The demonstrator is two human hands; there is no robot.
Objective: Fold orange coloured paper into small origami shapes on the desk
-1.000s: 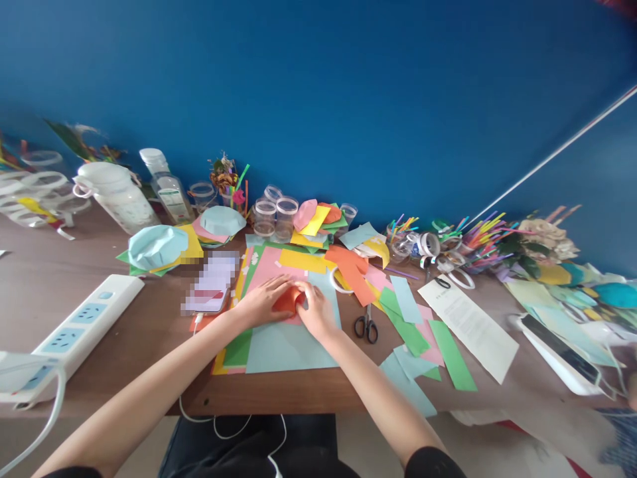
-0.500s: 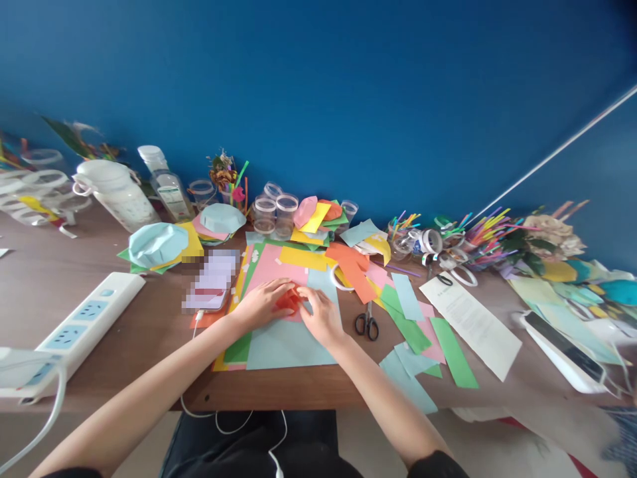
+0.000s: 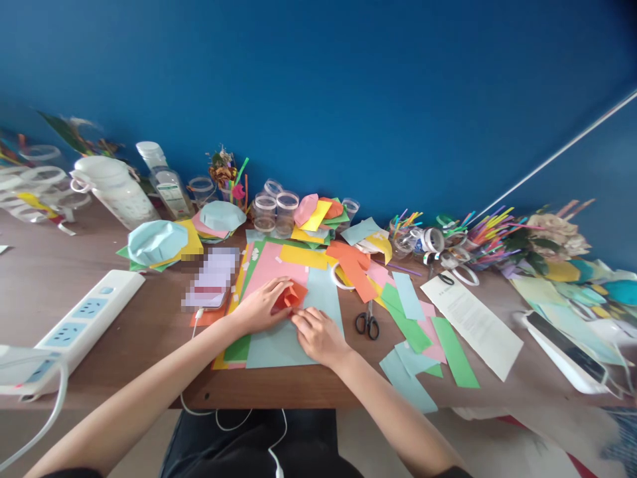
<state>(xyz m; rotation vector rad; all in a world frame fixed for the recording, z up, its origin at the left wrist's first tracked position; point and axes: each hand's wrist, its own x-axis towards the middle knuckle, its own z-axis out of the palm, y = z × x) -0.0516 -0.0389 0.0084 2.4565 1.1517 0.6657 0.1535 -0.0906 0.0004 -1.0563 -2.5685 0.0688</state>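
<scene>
A small folded piece of orange paper (image 3: pixel 294 294) is between my hands, over a stack of coloured sheets (image 3: pixel 279 346). My left hand (image 3: pixel 263 304) is closed on its left side, with the thumb below and the fingers above. At its lower right corner, my right hand (image 3: pixel 317 334) has its fingers bent and pressed together against the paper's edge. The folds stand up a little and look partly open in the middle. My fingers hide the paper's left and lower edges.
Black-handled scissors (image 3: pixel 367 324) and a white tape roll (image 3: pixel 341 276) lie to the right, near green strips (image 3: pixel 455 352). A phone (image 3: pixel 215 279) on a cable and a power strip (image 3: pixel 82 325) are at left. Clear cups (image 3: pixel 286 214) stand along the wall.
My right hand has moved down from the top right of the orange paper to its lower right corner. More of the paper shows. My left hand stays nearly in place.
</scene>
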